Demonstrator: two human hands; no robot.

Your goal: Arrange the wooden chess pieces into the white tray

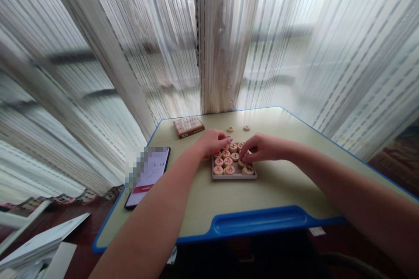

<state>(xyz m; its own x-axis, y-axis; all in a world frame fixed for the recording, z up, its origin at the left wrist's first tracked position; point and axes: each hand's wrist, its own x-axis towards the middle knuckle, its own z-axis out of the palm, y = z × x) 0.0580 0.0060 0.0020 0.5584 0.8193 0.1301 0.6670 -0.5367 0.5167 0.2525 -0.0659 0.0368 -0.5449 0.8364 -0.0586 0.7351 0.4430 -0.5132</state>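
Observation:
A shallow light tray (235,177) of Chinese chess pieces rests on the small table. Round wooden pieces with red characters, such as one red piece (229,170), fill its left side. Dark-lettered ones, including one dark piece (233,147), sit at the middle and right. Over the tray's far left corner, my left hand (213,142) has its fingers drawn together; what they may hold is hidden. My right hand (258,147) reaches in from the right, thumb and fingers pinched on a Chinese chess piece (241,163) at the tray's right side. Two loose pieces, one nearer (230,129) and one further right (246,127), lie beyond it.
A brown printed box (189,127) lies at the back left. A phone (151,172) with a lit screen is by the left edge. The table has a blue rim and a blue front groove (262,221). Striped curtains (219,52) hang right behind it.

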